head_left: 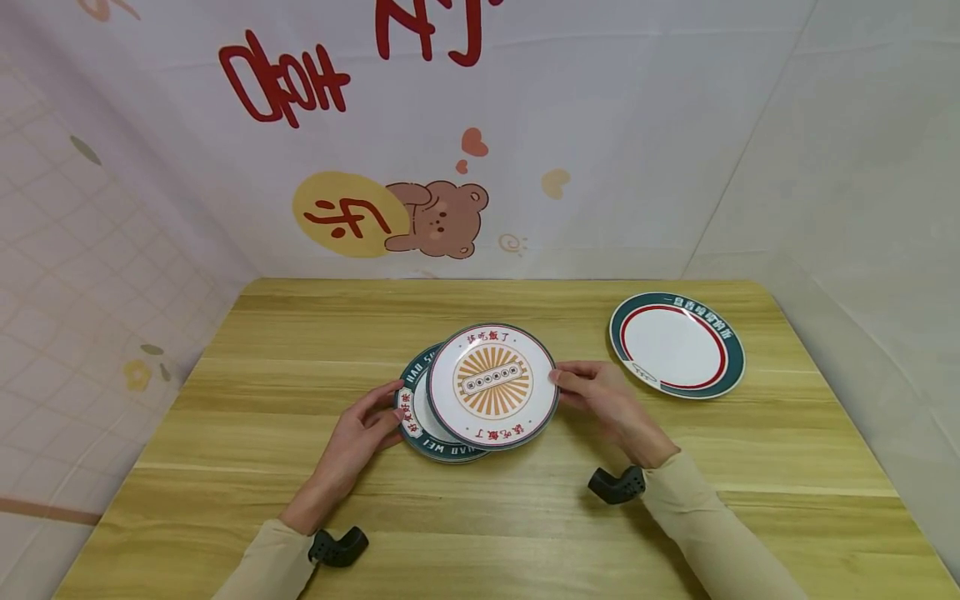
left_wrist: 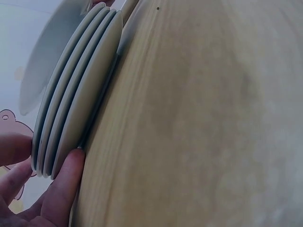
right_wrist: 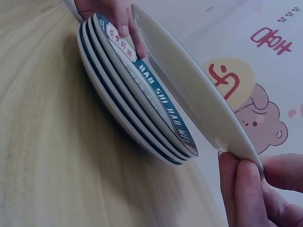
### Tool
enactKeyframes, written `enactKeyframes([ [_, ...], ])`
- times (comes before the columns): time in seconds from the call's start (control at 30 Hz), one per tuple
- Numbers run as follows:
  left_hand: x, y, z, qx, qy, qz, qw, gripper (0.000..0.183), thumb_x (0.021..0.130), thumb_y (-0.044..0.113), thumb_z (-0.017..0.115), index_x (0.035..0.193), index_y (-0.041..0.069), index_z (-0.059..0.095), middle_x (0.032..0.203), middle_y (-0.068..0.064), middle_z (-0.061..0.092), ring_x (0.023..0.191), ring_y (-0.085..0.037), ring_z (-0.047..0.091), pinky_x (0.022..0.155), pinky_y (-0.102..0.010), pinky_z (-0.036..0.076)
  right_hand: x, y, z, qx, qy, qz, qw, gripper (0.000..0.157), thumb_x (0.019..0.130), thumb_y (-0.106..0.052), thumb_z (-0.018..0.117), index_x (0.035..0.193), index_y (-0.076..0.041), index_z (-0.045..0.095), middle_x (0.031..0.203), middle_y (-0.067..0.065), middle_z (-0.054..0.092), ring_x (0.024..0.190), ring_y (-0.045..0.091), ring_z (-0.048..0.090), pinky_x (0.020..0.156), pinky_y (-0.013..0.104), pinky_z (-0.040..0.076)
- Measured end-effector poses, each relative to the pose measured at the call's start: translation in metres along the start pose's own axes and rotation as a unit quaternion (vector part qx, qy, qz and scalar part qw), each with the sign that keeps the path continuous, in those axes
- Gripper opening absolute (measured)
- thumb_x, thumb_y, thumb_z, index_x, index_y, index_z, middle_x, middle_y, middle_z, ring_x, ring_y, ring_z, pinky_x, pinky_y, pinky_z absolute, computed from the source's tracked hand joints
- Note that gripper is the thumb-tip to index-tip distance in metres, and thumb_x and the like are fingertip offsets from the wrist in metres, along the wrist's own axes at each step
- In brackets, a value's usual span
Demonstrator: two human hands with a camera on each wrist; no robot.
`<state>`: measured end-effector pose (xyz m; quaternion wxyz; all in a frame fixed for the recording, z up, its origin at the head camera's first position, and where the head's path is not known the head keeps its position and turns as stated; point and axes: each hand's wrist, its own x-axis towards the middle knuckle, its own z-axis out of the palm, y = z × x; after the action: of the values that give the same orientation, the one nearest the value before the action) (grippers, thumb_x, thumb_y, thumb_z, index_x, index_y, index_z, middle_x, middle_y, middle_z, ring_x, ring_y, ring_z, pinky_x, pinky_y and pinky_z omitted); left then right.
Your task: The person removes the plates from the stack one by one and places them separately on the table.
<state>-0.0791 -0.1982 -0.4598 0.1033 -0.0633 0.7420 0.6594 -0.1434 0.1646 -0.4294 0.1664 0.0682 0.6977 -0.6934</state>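
Observation:
My right hand (head_left: 606, 398) pinches the right rim of a white plate (head_left: 493, 385) with an orange sunburst pattern, thumb on top and fingers underneath. This plate is tilted, raised above a stack of plates (right_wrist: 142, 90) and partly covering it in the head view. The stack holds several plates, the uppermost with a green rim and white lettering. At the stack's left side, my left hand (head_left: 363, 429) grips the rim, its thumb over the top; in the left wrist view its fingers (left_wrist: 64, 187) reach the lower edge.
A separate plate (head_left: 672, 342) with a green rim and red ring lies at the back right of the wooden table (head_left: 300, 333). Behind the table hangs a white printed cloth (head_left: 615, 108) with a bear and red characters.

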Motion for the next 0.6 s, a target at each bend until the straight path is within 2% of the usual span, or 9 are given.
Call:
enactKeyframes([
  [0.37, 0.0, 0.001, 0.001, 0.0, 0.007, -0.011, 0.9999, 0.047, 0.105, 0.013, 0.062, 0.151, 0.017, 0.053, 0.144, -0.018, 0.05, 0.118, -0.029, 0.06, 0.092, -0.031, 0.06, -0.003, -0.008, -0.014, 0.001, 0.018, -0.001, 1.0, 0.048, 0.099, -0.014, 0.071, 0.136, 0.014, 0.058, 0.11, 0.01, 0.072, 0.083, 0.01, 0.072, 0.08, 0.026, 0.063],
  [0.6, 0.0, 0.001, 0.001, 0.006, 0.01, -0.017, 0.9998, 0.048, 0.105, 0.015, 0.062, 0.151, 0.019, 0.052, 0.147, -0.016, 0.049, 0.121, -0.031, 0.059, 0.092, -0.031, 0.06, -0.005, -0.015, -0.025, -0.001, 0.03, -0.01, 1.0, 0.048, 0.1, -0.015, 0.071, 0.135, 0.015, 0.058, 0.106, 0.002, 0.071, 0.086, 0.007, 0.07, 0.085, 0.025, 0.061],
])
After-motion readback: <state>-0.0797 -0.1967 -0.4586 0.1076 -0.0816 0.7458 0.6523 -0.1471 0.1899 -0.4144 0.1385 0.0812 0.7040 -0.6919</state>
